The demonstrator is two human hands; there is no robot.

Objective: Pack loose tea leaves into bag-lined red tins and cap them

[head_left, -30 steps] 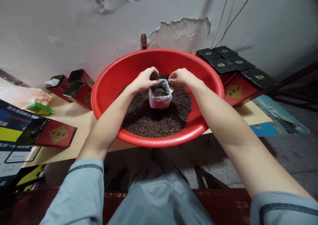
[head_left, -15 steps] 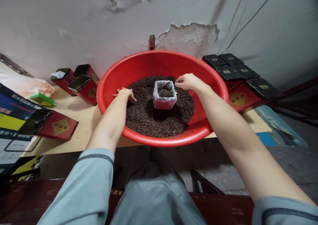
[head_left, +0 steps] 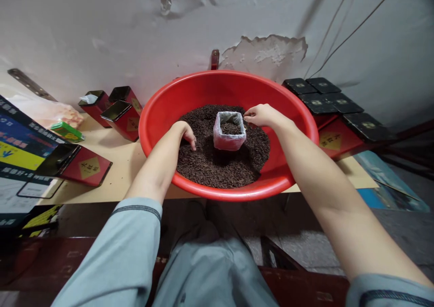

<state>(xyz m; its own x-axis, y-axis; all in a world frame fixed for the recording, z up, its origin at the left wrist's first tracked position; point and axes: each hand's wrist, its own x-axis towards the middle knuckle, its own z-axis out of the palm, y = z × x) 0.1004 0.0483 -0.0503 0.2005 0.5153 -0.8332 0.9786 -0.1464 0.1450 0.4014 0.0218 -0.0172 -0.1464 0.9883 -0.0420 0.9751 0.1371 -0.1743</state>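
Observation:
A big red basin (head_left: 291,112) sits on the table, holding a bed of dark loose tea leaves (head_left: 217,162). In the middle of the leaves stands a small tin lined with a clear plastic bag (head_left: 229,135), partly filled with leaves. My left hand (head_left: 185,133) is down in the leaves to the left of the tin, fingers curled into them. My right hand (head_left: 261,115) pinches the bag's rim at the tin's right back corner.
Red tea tins (head_left: 120,112) with open tops stand at the back left, one (head_left: 86,167) lies on its side nearer me. Black-lidded tins (head_left: 325,99) are stacked at the right. Printed cardboard (head_left: 20,148) lies at far left. A peeling wall is behind.
My left hand left the tin's rim, swung out to the left, and has now dug down into the leaves. My right hand stays at the bag's rim.

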